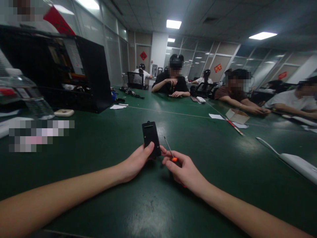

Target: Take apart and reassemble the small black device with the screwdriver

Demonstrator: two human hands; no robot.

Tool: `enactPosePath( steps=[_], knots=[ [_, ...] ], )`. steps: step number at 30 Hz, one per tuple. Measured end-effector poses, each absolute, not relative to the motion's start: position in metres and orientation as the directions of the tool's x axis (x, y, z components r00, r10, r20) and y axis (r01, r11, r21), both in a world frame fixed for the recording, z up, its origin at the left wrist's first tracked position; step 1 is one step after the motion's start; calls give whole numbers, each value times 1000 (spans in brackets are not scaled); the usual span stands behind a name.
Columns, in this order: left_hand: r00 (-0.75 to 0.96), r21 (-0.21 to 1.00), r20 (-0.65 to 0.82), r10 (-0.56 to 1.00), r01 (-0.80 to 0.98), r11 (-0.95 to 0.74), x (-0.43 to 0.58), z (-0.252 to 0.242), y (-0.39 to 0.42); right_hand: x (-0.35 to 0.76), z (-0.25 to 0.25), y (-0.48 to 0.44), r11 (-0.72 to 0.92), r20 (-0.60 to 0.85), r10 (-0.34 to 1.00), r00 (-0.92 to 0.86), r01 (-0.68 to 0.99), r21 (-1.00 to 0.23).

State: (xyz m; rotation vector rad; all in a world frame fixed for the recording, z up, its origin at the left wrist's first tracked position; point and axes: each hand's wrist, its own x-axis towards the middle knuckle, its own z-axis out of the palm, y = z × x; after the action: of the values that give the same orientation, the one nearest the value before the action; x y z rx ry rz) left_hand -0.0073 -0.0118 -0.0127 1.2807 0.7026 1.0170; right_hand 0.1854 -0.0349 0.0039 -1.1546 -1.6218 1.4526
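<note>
My left hand (141,160) grips a flat black rectangular case (151,134), its thumb across the lower face and its fingers wrapped behind. The case is held up off the table, tilted slightly, with a small loop on its top edge, a slot near the top and small screws or holes in its face. In my right hand (184,168) is a screwdriver (169,147) with an orange handle, pinched between thumb and fingers. Its thin metal shaft points up and to the left, just right of the case and apart from it.
The green table (148,205) spreads around my hands. A black open-sided computer case (94,76) and a water bottle (34,96) stand left. On the right lie a white power strip (297,165), a small box (237,116) and a red pen-like stick (234,126). Several people sit beyond.
</note>
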Motion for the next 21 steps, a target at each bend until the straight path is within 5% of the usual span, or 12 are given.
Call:
enactPosePath(
  steps=[10, 14, 17, 21],
  knots=[
    [438, 976, 216, 873, -60, -211, -4, -16, -15, 174, 0, -35, -16, -35, 927, -373, 52, -998],
    [300, 972, 235, 924, -83, -220, -10, -16, -3, 191, 3, -22, 3, -61, 923, -380, 165, -986],
    [265, 918, 371, 890, 35, -394, -20, -12, 4, 204, 4, -10, 39, -85, 914, -397, 296, -954],
    [505, 702, 447, 739, 314, -639, -27, -2, 0, 208, 9, -6, 238, 4, 889, -458, 454, -859]
  ],
)
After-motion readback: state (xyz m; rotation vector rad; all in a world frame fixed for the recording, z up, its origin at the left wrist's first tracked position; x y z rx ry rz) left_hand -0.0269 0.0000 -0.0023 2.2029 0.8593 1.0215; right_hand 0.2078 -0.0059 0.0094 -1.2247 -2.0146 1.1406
